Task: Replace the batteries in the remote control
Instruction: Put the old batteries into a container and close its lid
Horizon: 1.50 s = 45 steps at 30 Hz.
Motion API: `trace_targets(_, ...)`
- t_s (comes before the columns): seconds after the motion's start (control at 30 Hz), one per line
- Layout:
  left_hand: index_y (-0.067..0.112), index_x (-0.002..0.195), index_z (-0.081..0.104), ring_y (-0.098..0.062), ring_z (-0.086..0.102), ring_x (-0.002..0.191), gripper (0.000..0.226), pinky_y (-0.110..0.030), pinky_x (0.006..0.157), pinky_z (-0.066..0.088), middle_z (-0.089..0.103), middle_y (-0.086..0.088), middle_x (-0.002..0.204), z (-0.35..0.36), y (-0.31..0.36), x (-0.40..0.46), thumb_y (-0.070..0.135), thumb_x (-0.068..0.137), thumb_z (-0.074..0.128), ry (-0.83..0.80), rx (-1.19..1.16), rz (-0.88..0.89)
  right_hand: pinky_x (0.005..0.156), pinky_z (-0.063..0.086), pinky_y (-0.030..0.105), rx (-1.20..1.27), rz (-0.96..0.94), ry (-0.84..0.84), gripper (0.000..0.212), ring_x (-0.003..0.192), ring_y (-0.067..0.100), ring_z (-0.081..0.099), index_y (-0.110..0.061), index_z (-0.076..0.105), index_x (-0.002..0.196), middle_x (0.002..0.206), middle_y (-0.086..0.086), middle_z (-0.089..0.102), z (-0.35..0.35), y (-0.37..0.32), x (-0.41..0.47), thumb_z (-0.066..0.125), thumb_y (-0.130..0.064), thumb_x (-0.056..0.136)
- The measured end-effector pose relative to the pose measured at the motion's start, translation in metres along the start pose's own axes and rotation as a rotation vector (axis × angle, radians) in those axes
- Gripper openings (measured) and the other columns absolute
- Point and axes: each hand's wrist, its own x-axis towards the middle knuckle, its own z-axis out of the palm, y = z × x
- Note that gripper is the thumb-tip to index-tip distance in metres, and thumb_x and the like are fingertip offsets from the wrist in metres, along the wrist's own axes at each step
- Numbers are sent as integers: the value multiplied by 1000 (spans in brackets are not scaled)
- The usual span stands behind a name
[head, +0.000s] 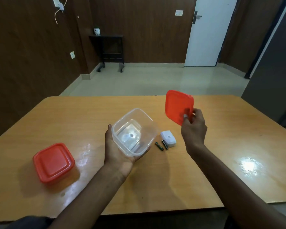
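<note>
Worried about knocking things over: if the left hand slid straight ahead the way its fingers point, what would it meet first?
Probably nothing: the left hand, cradling the clear container, points across bare table toward its far edge. Depth is uncertain.

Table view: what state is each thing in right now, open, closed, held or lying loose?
Clear container: open, empty, held in left hand.
Loose red lid: off, held in right hand.
Lidded red container: closed, on table.
Two batteries: loose on table.
White remote: lying beside batteries.
</note>
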Motion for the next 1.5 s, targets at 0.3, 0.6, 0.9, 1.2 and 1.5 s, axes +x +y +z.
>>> trace_targets(0.3, 21, 123, 67, -45, 67, 108, 58, -67, 89, 52, 69, -19, 121, 2, -2, -5, 66, 90, 52, 20, 15, -23, 96, 46, 41, -756, -157, -397, 39, 111, 41, 59, -9, 69, 121, 115, 19, 70, 3, 51, 15, 56, -6, 84)
trace_targets(0.6, 21, 117, 70, -48, 68, 107, 59, -72, 92, 48, 72, -21, 117, 1, -7, -7, 69, 89, 50, 0, 27, -50, 95, 48, 34, -530, -132, -303, 50, 118, 29, 63, -10, 68, 127, 128, 10, 70, 0, 27, 10, 44, 4, 86)
trace_targets(0.9, 23, 133, 61, -49, 61, 119, 47, -69, 94, 48, 67, -20, 129, 2, -33, -12, 51, 101, 41, -89, 119, -74, 52, 62, 45, -127, 134, -399, 17, 59, 25, 73, -17, 64, 102, 78, 4, 69, -28, -22, -54, 50, -17, 93)
trace_targets(1.2, 16, 125, 69, -23, 72, 81, 44, -31, 75, 62, 77, -8, 105, 6, -67, -18, -6, 93, 49, -30, 832, -6, 74, 61, 46, -528, 53, -307, 44, 70, 32, 72, -18, 73, 114, 85, 7, 75, -79, 7, -23, 44, -23, 81)
trace_targets(1.5, 12, 128, 67, -24, 73, 81, 51, -38, 78, 62, 74, -3, 112, 13, -82, -22, -7, 92, 37, -135, 994, -137, 81, 60, 40, -798, 57, -377, 43, 86, 35, 70, -9, 68, 118, 99, 9, 75, -100, 26, -9, 51, -16, 80)
